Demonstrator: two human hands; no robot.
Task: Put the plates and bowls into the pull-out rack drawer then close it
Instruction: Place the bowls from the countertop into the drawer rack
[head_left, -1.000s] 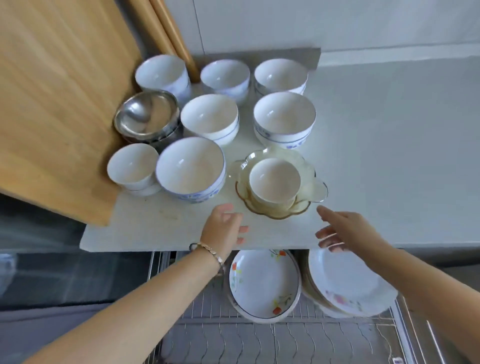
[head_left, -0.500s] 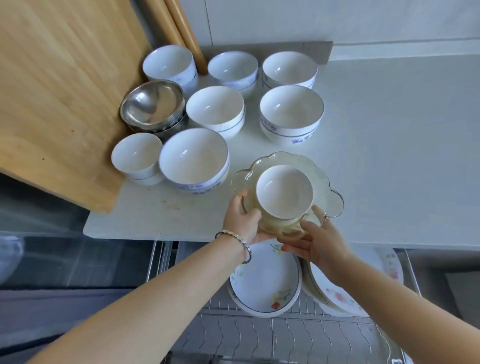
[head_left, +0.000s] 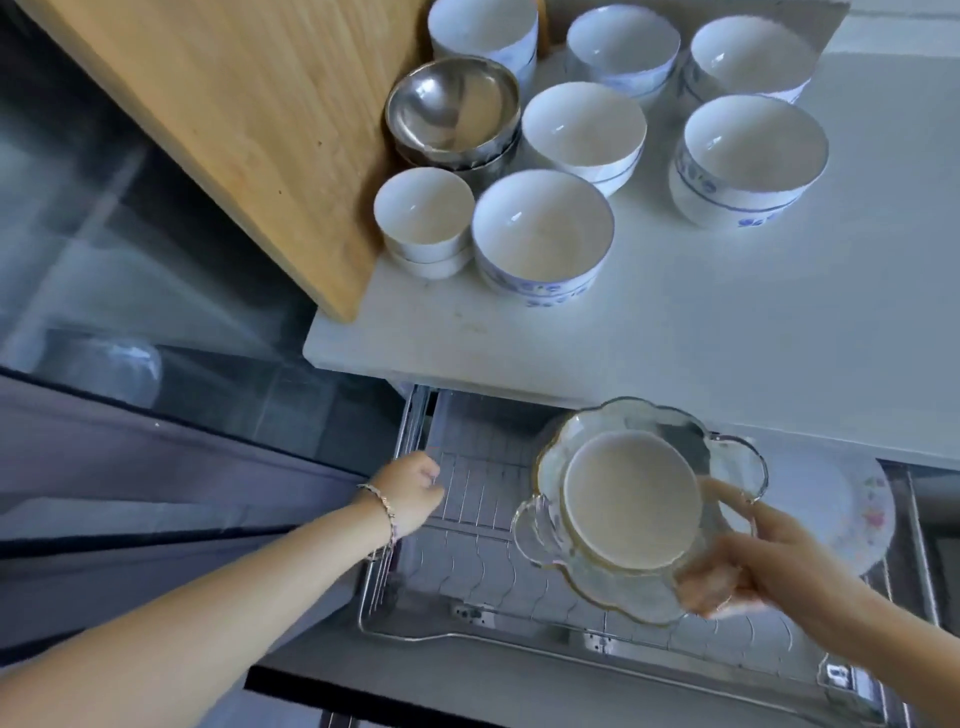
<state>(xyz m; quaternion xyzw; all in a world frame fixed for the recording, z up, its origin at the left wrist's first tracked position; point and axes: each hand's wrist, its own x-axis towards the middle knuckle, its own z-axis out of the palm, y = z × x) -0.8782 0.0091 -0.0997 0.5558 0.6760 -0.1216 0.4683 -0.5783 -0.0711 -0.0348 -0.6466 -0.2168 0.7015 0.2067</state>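
Note:
My right hand (head_left: 753, 561) grips a scalloped clear glass dish (head_left: 727, 467) by its near rim, with a small white bowl (head_left: 628, 499) sitting in it. The dish is tilted and hangs over the open wire rack drawer (head_left: 467, 561). My left hand (head_left: 408, 491) is at the rack's left rim, its fingers curled around the wire. A white flowered plate (head_left: 841, 509) lies in the rack at the right, partly hidden by the dish. Several white bowls, such as a blue-patterned one (head_left: 543, 228), and a steel bowl (head_left: 452, 104) stand on the counter.
The white counter (head_left: 727, 322) overhangs the back of the drawer. A wooden cutting board (head_left: 234, 104) leans at the left beside the bowls. A dark glass surface (head_left: 156, 260) lies lower left. The rack's left half shows bare wire slots.
The glass dish with its bowl came off the counter and down over the drawer. My left hand let go of it and moved left to the rack's rim; my right hand holds it alone.

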